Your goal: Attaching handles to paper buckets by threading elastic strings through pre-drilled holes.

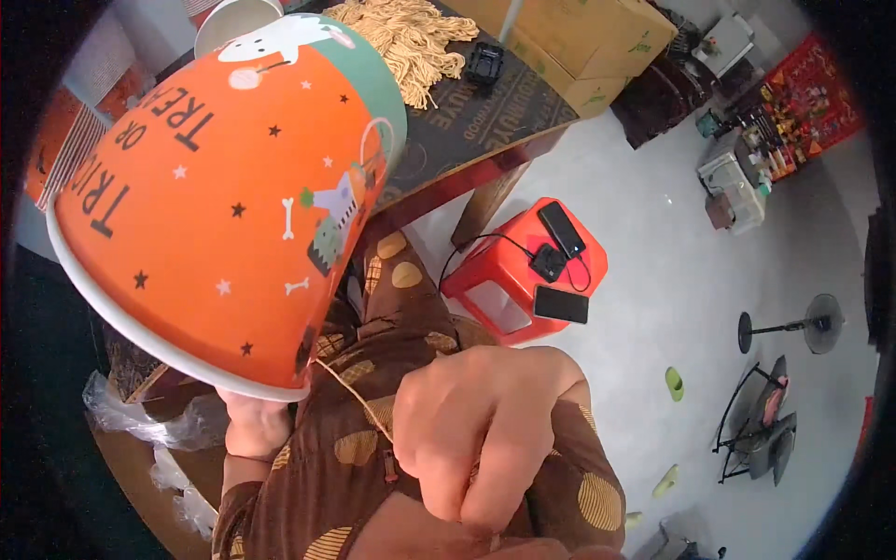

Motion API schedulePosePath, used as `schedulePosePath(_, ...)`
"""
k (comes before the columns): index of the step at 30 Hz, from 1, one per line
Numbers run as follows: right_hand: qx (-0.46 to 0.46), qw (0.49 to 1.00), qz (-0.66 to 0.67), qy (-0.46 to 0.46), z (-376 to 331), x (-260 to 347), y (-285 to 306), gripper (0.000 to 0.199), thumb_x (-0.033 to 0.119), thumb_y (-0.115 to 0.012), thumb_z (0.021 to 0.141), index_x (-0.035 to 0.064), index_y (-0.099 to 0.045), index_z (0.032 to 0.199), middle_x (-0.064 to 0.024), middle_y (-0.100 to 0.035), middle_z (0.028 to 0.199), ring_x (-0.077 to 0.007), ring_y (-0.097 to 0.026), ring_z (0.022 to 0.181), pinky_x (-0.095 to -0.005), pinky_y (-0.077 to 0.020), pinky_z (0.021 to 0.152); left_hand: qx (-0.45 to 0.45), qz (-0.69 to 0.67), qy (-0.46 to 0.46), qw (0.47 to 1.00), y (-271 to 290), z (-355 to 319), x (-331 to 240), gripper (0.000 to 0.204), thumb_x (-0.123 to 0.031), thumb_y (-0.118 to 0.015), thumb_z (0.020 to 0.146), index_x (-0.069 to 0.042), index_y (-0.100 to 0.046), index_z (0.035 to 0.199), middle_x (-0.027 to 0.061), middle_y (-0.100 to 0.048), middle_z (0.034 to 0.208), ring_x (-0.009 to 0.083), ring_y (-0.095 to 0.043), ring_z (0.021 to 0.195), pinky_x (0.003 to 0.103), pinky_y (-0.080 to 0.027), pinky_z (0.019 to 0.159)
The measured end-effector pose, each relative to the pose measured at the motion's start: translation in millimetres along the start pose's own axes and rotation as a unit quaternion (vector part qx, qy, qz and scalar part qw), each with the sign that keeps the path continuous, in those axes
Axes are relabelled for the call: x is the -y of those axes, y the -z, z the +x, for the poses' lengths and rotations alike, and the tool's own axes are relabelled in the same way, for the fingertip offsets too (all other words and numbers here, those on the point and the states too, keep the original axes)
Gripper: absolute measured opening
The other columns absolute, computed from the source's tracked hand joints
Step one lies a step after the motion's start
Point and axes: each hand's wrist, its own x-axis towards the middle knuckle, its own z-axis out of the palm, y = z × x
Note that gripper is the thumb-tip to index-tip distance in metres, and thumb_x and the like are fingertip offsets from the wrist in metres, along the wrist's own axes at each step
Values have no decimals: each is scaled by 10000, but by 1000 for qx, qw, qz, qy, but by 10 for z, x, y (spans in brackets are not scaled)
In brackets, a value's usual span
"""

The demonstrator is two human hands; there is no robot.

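Note:
A large orange paper bucket [233, 224] with a white rolled rim, a green base band and Halloween drawings fills the upper left, tilted with its mouth toward me. My left hand [257, 425] reaches in under the rim and holds the bucket up; its fingers are hidden. From the rim's right end a thin tan cord [351, 390] runs taut down to my right hand [485, 434]. That hand is closed around the cord in a fist above my lap, apart from the bucket.
A dark table [485, 126] carries a heap of tan cords [411, 42], a small black plastic part [484, 63] and cardboard boxes [593, 42]. Beside it, a red stool [495, 280] holds phones and a cable. Clear plastic bags [154, 420] lie at left. A fan [793, 327] stands far right.

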Motion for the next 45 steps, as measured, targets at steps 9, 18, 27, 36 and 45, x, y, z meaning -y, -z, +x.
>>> schedulePosePath(9,-18,1000,-9,-7,-36,-37,12,70,98,-685,865,44,-675,909,-62,-642,760,-226,-624,594,-324,-466,461,193,-195,94,957,172,60,83,549,-375,-473,975,6,-414,1365,246,-543,1266,399,-619,1027,424,-595,721)
schedulePosePath(18,-83,995,-49,7,-65,-144,103,59,48,-704,833,2,-693,868,-100,-620,784,-193,-551,526,-300,-409,447,84,-135,137,978,-33,198,-11,458,-299,-450,964,14,-461,1298,233,-622,1108,338,-645,698,342,-543,418)
schedulePosePath(27,-312,773,-542,-108,-142,-274,270,150,-93,-678,784,12,-650,887,-58,-522,988,-53,-451,684,-178,-361,571,70,-48,152,985,-161,433,128,303,-217,-526,906,25,-581,1080,157,-670,813,234,-621,515,261,-470,342)
schedulePosePath(36,-290,716,-623,-121,-80,-425,301,179,-96,-701,713,3,-637,847,-86,-510,944,-195,-525,810,-277,-438,700,100,-75,163,979,-77,476,170,320,-207,-447,960,62,-572,1080,206,-662,854,224,-640,568,270,-487,357)
schedulePosePath(45,-265,704,-647,-127,-74,-436,338,164,-97,-687,730,17,-641,838,-39,-523,941,-59,-454,701,-196,-243,452,128,-93,168,973,-24,499,183,381,-199,-477,940,119,-505,1149,218,-666,870,271,-654,602,313,-521,397)
